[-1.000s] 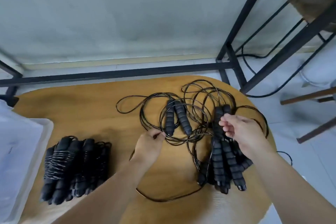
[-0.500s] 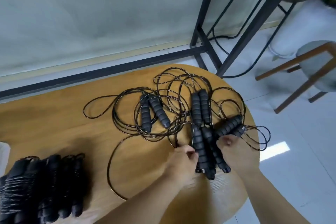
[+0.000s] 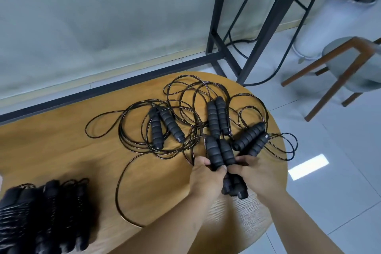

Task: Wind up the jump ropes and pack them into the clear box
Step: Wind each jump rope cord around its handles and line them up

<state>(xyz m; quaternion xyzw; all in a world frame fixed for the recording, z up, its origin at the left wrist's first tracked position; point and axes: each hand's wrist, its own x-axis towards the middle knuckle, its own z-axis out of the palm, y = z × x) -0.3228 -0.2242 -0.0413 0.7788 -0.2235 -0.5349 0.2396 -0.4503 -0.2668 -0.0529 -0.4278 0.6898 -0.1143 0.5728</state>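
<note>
Both hands grip 1 pair of handles at the counter's near right: left hand fingers curl round the left handle, right hand fingers wrap the right. Loose ropes tangle just beyond. Wound ropes lie near left.

The counter is smooth wood with visible grain. The handles look like matt ribbed foam — their cords thin, glossy, plastic-coated. The floor is shiny tile.
</note>
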